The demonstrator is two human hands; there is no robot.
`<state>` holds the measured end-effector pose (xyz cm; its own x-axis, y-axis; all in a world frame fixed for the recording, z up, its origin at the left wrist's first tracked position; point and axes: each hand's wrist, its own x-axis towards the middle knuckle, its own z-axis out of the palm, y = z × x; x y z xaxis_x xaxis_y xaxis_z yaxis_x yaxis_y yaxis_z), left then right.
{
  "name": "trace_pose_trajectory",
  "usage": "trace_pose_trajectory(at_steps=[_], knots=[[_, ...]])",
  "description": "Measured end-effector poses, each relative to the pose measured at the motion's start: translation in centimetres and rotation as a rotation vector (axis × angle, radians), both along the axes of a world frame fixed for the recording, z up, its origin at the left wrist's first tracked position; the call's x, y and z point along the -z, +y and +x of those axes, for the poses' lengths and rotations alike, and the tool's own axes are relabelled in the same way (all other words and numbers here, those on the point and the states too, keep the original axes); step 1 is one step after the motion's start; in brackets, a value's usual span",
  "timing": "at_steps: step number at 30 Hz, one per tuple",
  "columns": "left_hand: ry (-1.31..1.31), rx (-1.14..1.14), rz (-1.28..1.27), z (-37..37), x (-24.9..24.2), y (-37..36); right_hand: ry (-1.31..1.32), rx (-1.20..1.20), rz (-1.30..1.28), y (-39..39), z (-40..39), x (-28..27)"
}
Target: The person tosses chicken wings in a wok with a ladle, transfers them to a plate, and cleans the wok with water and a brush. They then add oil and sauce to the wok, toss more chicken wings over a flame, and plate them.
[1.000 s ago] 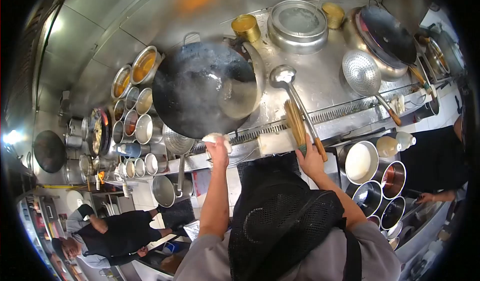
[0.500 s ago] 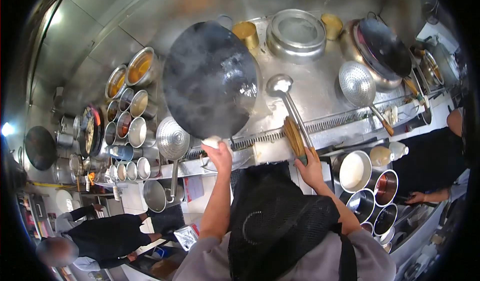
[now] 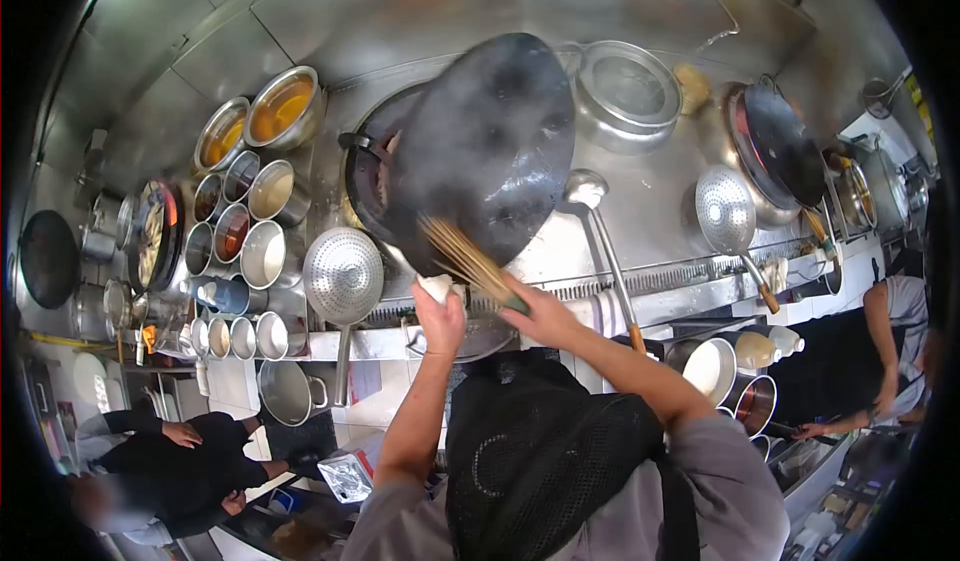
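Note:
My left hand (image 3: 440,319) is closed on a folded white cloth (image 3: 437,287) at the near edge of a big black wok (image 3: 490,141). The wok is tilted up over the stove, its dark surface wet and steaming. In my right hand (image 3: 540,316) is a bamboo wok brush (image 3: 465,259), gripped at its bound end, with the bristles overlapping the wok's lower edge. Behind the wok on the left shows a dark round rim (image 3: 352,186). A long-handled ladle (image 3: 587,189) lies on the steel top to the right, and a perforated skimmer (image 3: 343,274) is at the left.
Seasoning pots (image 3: 275,191) and bowls of orange liquid (image 3: 282,109) crowd the left. A lidded steel pot (image 3: 630,96), another skimmer (image 3: 726,206) and a second wok (image 3: 780,146) stand right. One person (image 3: 180,466) is at lower left, another (image 3: 840,361) at right.
My right hand has picked up the brush from the stove's front edge and brought it left to the wok. The wok has tilted and shifted right, uncovering the dark rim behind it.

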<state>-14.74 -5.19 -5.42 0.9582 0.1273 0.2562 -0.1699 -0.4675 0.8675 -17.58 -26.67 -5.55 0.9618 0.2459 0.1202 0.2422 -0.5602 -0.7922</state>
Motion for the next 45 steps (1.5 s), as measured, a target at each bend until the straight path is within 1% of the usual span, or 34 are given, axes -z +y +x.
trace_pose_trajectory(at_steps=[1, 3, 4, 5, 6, 7, 9, 10, 12, 13, 14, 16, 18, 19, 20, 21, 23, 25, 26, 27, 29, 30, 31, 33, 35, 36, 37, 38, 39, 41, 42, 43, 44, 45], knots=[[0.042, 0.009, -0.098, 0.7, 0.0, 0.9, 0.158, -0.016, -0.189, -3.0, -0.7, 2.1], [0.115, -0.010, -0.171, 1.1, -0.2, 1.7, 0.334, 0.039, -0.719, -9.8, 4.1, 2.4], [0.128, -0.028, -0.201, 1.3, 0.0, 1.8, 0.223, 0.140, -0.831, -13.1, 8.2, 3.3], [0.141, -0.047, -0.231, 1.3, 0.3, 1.9, 0.191, 0.264, -0.882, -12.8, 12.0, -2.5], [0.058, -0.085, -0.147, 2.0, 0.7, 1.7, 0.086, 0.328, -0.924, -13.5, 16.0, -4.3], [0.060, -0.090, -0.162, 2.7, 0.6, 1.5, -0.086, 0.427, -0.846, -13.3, 19.5, -6.1], [0.305, -0.148, -0.536, 4.4, 0.1, 1.7, -0.162, 0.645, -0.637, -9.8, 23.2, -12.8], [0.346, -0.151, -0.601, 5.3, 1.5, 2.3, -0.167, 0.635, -0.643, -8.8, 23.6, -14.8], [0.438, -0.165, -0.720, 7.3, 3.8, 3.1, -0.596, 0.704, -0.277, -6.7, 23.4, -17.5], [0.529, -0.172, -0.835, 7.8, 4.7, 3.5, -0.622, 0.719, -0.217, -5.5, 21.8, -18.8], [0.439, -0.174, -0.791, 7.4, 5.2, 3.1, -0.646, 0.729, -0.159, -4.3, 19.4, -19.3], [0.485, -0.139, -0.854, 7.6, 5.7, 3.4, -0.588, 0.763, -0.087, -2.9, 14.1, -18.1], [0.609, 0.055, -1.022, 7.9, 5.4, 4.4, -0.426, 0.791, -0.177, -3.4, 7.4, -12.5], [0.598, 0.034, -1.039, 8.1, 4.5, 4.6, -0.325, 0.731, -0.186, -3.8, 3.7, -8.8], [0.674, 0.028, -1.090, 8.2, 3.2, 4.9, -0.128, 0.668, -0.122, -3.9, -0.6, -5.4], [0.751, 0.030, -1.139, 8.2, 2.6, 5.0, 0.097, 0.581, -0.357, -5.5, -5.1, -1.2], [0.762, 0.056, -1.195, 8.3, 3.1, 5.6, 0.766, 0.537, -0.483, -3.6, -7.8, -4.1], [0.867, 0.078, -1.199, 9.0, 4.0, 5.7, 0.376, 0.594, -0.544, -3.9, -9.4, -3.2], [0.868, 0.065, -1.185, 9.0, 4.4, 5.6, 0.215, 0.611, -0.472, -4.2, -9.6, -3.1], [0.864, 0.063, -1.181, 9.0, 4.2, 5.5, 0.213, 0.609, -0.467, -3.6, -9.9, -3.3], [0.806, 0.074, -0.938, 9.1, 3.8, 5.3, 0.171, 0.657, -0.456, -2.7, -10.3, -3.4], [0.742, 0.096, -0.927, 8.9, 4.9, 5.3, 0.452, 0.602, -0.485, -3.8, -11.1, -1.3], [0.728, 0.094, -0.925, 8.5, 5.3, 5.3, 0.500, 0.440, -0.442, -5.5, -11.5, 0.8], [0.593, 0.136, -0.603, 7.0, 6.5, 5.6, 0.345, 0.508, -0.205, -5.7, -10.2, 0.2], [0.380, 0.210, -0.524, 4.4, 8.7, 6.1, 0.256, 0.511, -0.093, -4.6, -6.3, -4.1], [0.356, 0.130, -0.417, 3.1, 9.7, 5.8, 0.256, 0.483, -0.050, -6.2, -4.9, -1.5], [0.230, 0.102, -0.345, 1.8, 10.5, 5.6, 0.419, 0.538, 0.275, -3.9, -2.0, -6.1], [0.210, 0.344, -0.087, 1.5, 8.8, 6.5, 0.306, 0.492, 0.439, -2.4, 1.0, -7.7], [0.089, 0.236, 0.043, 0.7, 6.7, 5.4, 0.194, 0.440, 0.598, -1.1, 3.5, -8.6], [0.402, 0.253, 0.125, -0.8, 7.0, 4.7, 0.390, 0.366, 0.657, 1.4, 6.8, -7.3], [0.396, 0.238, 0.116, -0.7, 7.2, 4.3, 0.130, 0.220, 0.353, 3.4, 6.6, -5.2], [0.168, 0.235, 0.136, -0.4, 7.5, 3.7, -0.130, 0.071, 0.051, 4.7, 5.6, -3.2], [-0.063, 0.228, 0.159, 0.2, 7.7, 3.5, 0.007, -0.105, -0.019, 3.8, 4.8, -2.4], [-0.067, 0.215, 0.158, 0.9, 7.8, 4.1, 0.148, -0.276, -0.088, 2.1, 4.7, -1.9]])
